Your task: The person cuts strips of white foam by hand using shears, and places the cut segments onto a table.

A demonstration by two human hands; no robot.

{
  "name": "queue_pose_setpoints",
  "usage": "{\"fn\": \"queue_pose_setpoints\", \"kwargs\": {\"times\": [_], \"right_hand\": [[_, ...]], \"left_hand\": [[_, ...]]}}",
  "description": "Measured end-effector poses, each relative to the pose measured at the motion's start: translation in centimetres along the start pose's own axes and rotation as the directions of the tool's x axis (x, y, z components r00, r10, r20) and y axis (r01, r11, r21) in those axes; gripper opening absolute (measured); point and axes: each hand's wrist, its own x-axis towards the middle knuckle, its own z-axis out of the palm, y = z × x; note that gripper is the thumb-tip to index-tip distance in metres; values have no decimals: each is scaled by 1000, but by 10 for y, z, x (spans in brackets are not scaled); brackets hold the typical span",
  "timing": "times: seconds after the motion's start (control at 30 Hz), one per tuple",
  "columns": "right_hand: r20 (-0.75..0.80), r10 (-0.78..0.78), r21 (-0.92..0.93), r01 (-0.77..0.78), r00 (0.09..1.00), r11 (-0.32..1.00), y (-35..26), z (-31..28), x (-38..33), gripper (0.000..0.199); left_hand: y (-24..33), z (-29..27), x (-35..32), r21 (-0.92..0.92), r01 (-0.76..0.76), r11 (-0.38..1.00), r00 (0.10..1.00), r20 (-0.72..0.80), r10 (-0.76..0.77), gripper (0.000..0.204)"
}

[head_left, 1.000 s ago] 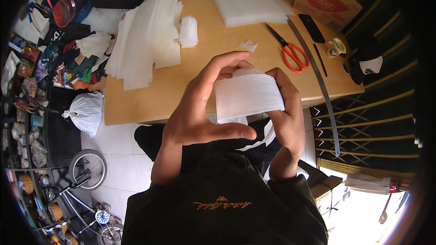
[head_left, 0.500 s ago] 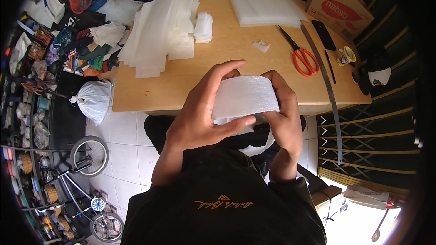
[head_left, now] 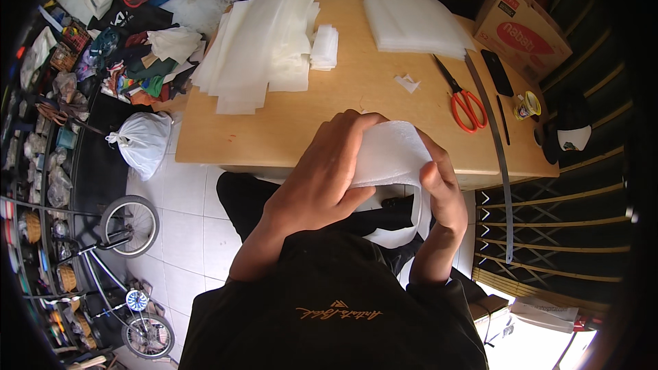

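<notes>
Above my lap, at the table's near edge, I hold a white foam strip (head_left: pixel 389 153) bent into a wide band. My left hand (head_left: pixel 317 177) grips its left side, with fingers over the far side and the thumb near the lower edge. Along the right side, my right hand (head_left: pixel 444 193) pinches the strip, thumb up. A loose tail of the strip hangs below the right hand toward my lap. Beyond my hands lie a spread pile of long white foam strips (head_left: pixel 257 48), a small stack of folded white pieces (head_left: pixel 325 48) and a thick stack of foam sheets (head_left: pixel 415 24).
On the wooden table (head_left: pixel 274 133) lie orange-handled scissors (head_left: pixel 468 110), a white scrap (head_left: pixel 407 83), a long metal ruler (head_left: pixel 498 151), a phone (head_left: pixel 496 72), a pen (head_left: pixel 503 120) and a yellow cup (head_left: pixel 527 105). A cardboard box (head_left: pixel 524 31) stands back right; a bicycle (head_left: pixel 113 267) is left.
The band has turned and tilted between my hands, its right end now bending down. My right thumb has moved up. The left fingers have closed further over the strip. The whole view has shifted slightly.
</notes>
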Motion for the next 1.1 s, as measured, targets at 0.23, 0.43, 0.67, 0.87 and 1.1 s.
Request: {"fn": "queue_pose_setpoints", "kwargs": {"times": [0.23, 0.43, 0.67, 0.87, 1.1], "right_hand": [[64, 130, 92, -136, 989, 986, 6, -10, 15, 73], [88, 139, 80, -146, 986, 986, 2, -8, 24, 24], [-26, 94, 7, -93, 995, 996, 6, -8, 23, 25], [-85, 52, -25, -54, 995, 998, 5, -5, 22, 24], [-86, 60, -70, -66, 994, 995, 8, 4, 20, 24]], "left_hand": [[-1, -8, 2, 76, 69, 995, 994, 83, -75, 66], [-9, -15, 5, -92, 103, 990, 993, 72, -96, 65], [-22, -17, 5, -221, 42, 974, 996, 92, -22, 68], [-24, -11, 10, -268, 44, 963, 998, 52, -31, 61], [-31, -2, 1, -547, 88, 833, 989, -51, -137, 62]]}}
